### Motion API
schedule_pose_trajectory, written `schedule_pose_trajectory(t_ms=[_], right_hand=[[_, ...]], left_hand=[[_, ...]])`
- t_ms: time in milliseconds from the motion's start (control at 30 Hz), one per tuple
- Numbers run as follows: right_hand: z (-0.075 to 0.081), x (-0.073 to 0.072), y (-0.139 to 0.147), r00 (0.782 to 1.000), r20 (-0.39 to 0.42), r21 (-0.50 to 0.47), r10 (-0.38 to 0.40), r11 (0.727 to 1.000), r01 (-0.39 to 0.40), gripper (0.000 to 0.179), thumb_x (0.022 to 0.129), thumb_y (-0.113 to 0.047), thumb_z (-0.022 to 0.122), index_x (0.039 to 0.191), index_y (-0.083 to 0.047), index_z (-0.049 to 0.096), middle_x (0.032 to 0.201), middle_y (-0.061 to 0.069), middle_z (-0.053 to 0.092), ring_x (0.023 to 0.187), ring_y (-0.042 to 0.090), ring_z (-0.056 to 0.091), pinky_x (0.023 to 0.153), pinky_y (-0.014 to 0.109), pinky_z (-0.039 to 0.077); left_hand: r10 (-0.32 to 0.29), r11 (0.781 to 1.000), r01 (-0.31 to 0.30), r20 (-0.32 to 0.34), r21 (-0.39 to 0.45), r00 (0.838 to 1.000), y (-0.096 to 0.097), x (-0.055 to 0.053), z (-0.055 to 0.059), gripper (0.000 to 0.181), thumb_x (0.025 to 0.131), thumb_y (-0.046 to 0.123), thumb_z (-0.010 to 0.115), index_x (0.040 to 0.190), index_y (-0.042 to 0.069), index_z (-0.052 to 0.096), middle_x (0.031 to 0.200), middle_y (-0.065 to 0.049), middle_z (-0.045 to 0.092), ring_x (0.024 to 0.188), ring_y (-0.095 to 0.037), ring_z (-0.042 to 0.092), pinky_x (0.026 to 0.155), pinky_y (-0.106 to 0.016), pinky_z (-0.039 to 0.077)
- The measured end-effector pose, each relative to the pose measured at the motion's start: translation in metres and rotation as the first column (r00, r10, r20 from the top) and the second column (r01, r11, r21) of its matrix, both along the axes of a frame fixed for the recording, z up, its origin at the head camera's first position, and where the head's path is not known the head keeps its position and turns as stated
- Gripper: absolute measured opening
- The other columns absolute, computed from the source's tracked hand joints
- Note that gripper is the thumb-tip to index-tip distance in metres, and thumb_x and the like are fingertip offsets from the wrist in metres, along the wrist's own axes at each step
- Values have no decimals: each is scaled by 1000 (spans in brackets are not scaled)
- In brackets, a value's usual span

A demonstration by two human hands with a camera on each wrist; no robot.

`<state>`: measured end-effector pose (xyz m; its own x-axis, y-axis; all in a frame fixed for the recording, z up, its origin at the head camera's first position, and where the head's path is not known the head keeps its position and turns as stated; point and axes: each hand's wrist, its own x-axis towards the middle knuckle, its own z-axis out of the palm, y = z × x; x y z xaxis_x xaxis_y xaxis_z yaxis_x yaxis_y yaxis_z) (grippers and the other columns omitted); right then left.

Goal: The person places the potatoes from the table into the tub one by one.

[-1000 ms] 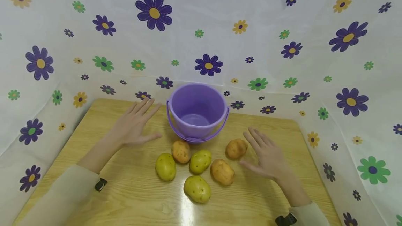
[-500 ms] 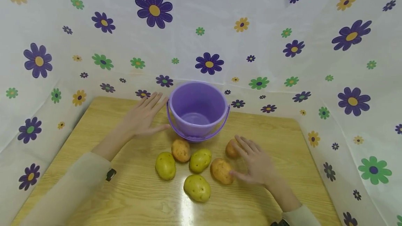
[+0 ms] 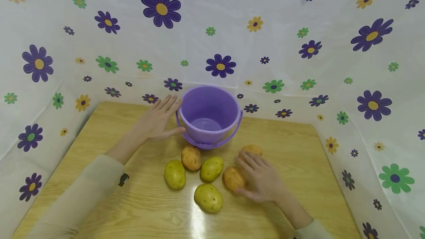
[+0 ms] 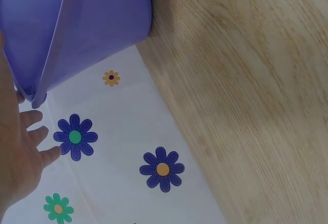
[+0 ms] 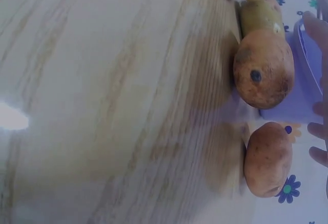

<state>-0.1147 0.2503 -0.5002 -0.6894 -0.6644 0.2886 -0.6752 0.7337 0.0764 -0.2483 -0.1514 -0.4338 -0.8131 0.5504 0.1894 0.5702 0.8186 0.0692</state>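
A purple bucket [image 3: 207, 132] stands upright at the back of the table, its handle lowered across the front. My left hand [image 3: 154, 123] is at the bucket's left side, fingers extended by the rim; contact is unclear. My right hand [image 3: 263, 182] hovers over or beside the front brown potato [image 3: 233, 178], with its fingers extended and nothing gripped. Its fingers partly cover the back brown potato [image 3: 252, 150]. Another brown potato [image 3: 191, 158] lies before the bucket. Three yellow-green potatoes lie nearby: one on the left [image 3: 175, 175], one central [image 3: 211, 169], one in front [image 3: 208, 198].
The wooden table [image 3: 149, 209] is bordered at the back and sides by a white flower-patterned sheet [image 3: 282, 17]. The bucket stands close to the back sheet.
My left hand has moved right, up to the bucket's side. My right hand has moved left and toward me, to the front brown potato. The bucket and potatoes stay in place.
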Motion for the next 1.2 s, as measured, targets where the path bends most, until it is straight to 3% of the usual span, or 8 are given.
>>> schedule_pose_trajectory(t_ms=[267, 833, 1200], right_hand=[[-2, 5, -4, 1000, 4, 9, 25, 1000, -25, 92, 82, -80, 41, 147, -16, 43, 154, 11, 41, 136, 32, 46, 103, 53, 47], [-17, 11, -11, 998, -3, 16, 63, 998, -63, 90, 78, -75, 52, 147, -17, 43, 149, 11, 48, 129, 32, 53, 103, 50, 47], [-25, 12, -11, 998, 10, 23, 68, 997, -69, 85, 78, -65, 60, 147, -18, 43, 147, 11, 50, 122, 30, 56, 100, 48, 49]], left_hand=[[11, 1000, -10, 14, -9, 1000, 8, -5, 4, 97, 87, 78, 38, 158, 20, 4, 165, -7, 5, 154, -29, 6, 125, -53, 15], [4, 1000, -4, -8, -24, 1000, 10, -9, 7, 94, 88, 76, 37, 157, 18, 13, 164, -12, 18, 152, -31, 17, 122, -54, 22], [10, 1000, -10, -1, -21, 1000, 11, -10, 5, 94, 88, 78, 34, 157, 19, 11, 164, -11, 15, 153, -30, 14, 122, -54, 23]])
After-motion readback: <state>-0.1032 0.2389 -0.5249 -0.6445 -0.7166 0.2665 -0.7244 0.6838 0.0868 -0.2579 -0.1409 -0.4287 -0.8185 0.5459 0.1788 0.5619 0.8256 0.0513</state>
